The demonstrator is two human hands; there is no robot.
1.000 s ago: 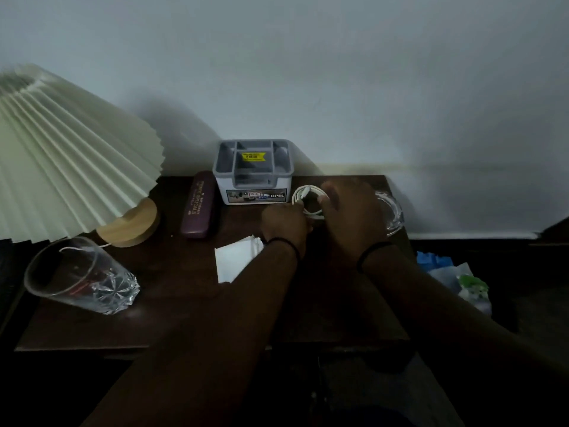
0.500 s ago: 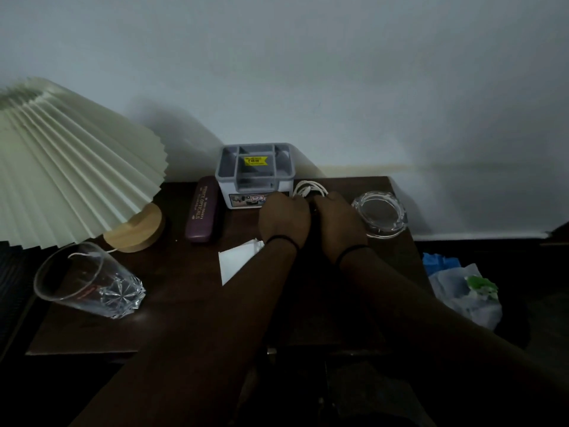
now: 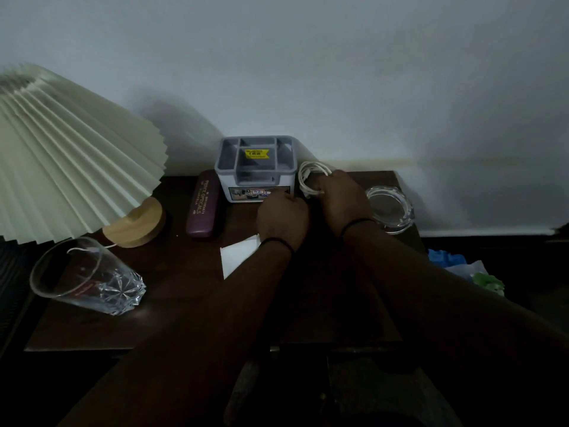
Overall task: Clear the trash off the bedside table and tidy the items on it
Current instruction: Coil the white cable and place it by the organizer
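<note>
Bedside table [image 3: 172,309], dark wood, dim light. Items, clock dirs taken from table centre:

1. White cable [image 3: 309,177], coiled – 1 o'clock, just right of organizer, near back edge. Right hand [image 3: 345,198] covers coil's near side, fingers curled onto the loops; reads as gripping, tho fingertips hidden.
2. Left hand [image 3: 281,215] – 12 o'clock, knuckles up, fingers curled under, just in front of organizer. Cannot tell if it holds anything. Black band on each wrist.
3. Grey organizer [image 3: 257,167] w/ compartments, yellow price sticker inside, upright at 12 o'clock by wall.
4. Maroon specs case [image 3: 203,206] – 11 o'clock, shut, lying lengthwise just left of organizer.
5. White paper [image 3: 238,257], folded – centre, partly under left wrist.
6. Drinking glass [image 3: 87,277], clear, cut base – 8 o'clock, lying on its side, mouth to the left.
7. Lamp: pleated cream shade [image 3: 70,161], tilted; wooden base [image 3: 135,224] at 10 o'clock.
8. Glass ashtray [image 3: 389,208] – 2 o'clock, upright, near right edge, just beside right wrist.
9. Off table, 3 o'clock, lower: plastic bag [image 3: 474,269] w/ blue & green bits.
</note>
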